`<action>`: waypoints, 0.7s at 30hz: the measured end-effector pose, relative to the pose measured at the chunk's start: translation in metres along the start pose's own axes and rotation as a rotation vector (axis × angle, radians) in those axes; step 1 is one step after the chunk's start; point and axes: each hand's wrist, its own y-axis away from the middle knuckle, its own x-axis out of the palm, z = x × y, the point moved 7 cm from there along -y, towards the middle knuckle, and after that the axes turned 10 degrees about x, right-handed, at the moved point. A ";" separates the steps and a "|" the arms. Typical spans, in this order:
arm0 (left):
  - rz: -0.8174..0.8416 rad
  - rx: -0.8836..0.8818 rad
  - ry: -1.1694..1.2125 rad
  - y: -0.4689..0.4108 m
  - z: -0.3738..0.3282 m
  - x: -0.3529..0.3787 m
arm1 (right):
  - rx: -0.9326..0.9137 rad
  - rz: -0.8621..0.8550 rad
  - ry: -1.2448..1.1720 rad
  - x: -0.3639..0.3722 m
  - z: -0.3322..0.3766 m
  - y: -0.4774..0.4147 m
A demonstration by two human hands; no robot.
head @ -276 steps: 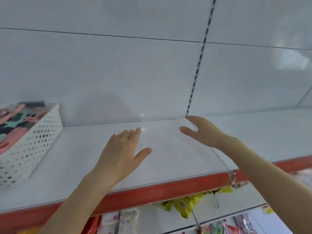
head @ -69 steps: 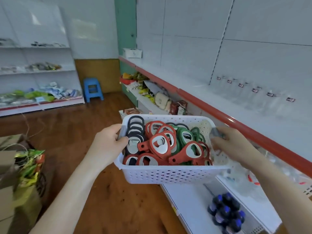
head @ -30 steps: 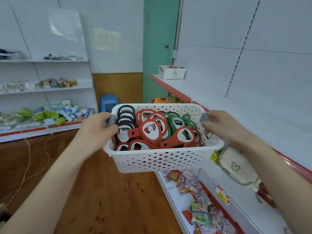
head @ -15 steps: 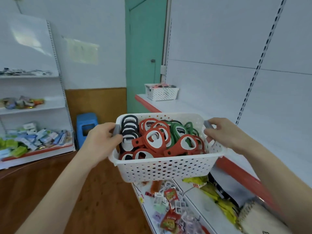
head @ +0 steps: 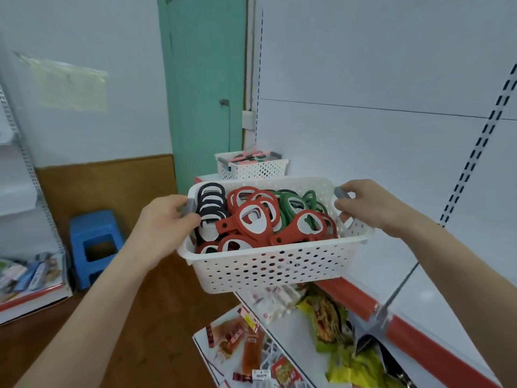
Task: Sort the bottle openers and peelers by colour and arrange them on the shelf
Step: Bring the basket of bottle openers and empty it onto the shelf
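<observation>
- Far left of the basket, a blue stool (head: 95,245) stands on the wooden floor.
- Left grip (head: 165,222), a bare hand, is at the basket's left end, with its fingers curled round the grey left handle (head: 190,204).
- The white basket (head: 268,264) is held up level between both hands, perforated wall towards us.
- Inside the basket, black openers (head: 211,203) are stacked at the left end, red openers (head: 251,222) are piled across the middle and front, and green openers (head: 293,203) lie at the back right.
- Behind the basket, a second basket (head: 251,168) sits on the shelf. It holds pink and dark pieces too small to name.
- Below the basket, snack packets (head: 330,312) lie on a lower level.
- Right grip (head: 363,205), the other bare hand, is at the basket's right end, fingers wrapped round the grey right handle (head: 341,193).
- Right of the basket runs the white shelf (head: 453,289) with its red edge (head: 361,301). The basket's right end hangs over that edge, and I cannot tell whether they touch.
</observation>
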 end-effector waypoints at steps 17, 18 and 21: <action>0.113 0.105 0.011 -0.224 0.036 0.131 | 0.139 -0.136 0.015 -0.030 -0.030 -0.222; 0.117 0.096 0.008 -0.230 0.040 0.139 | 0.137 -0.126 0.017 -0.028 -0.033 -0.233; 0.116 0.045 0.012 -0.246 0.052 0.156 | 0.128 -0.092 0.026 -0.020 -0.041 -0.264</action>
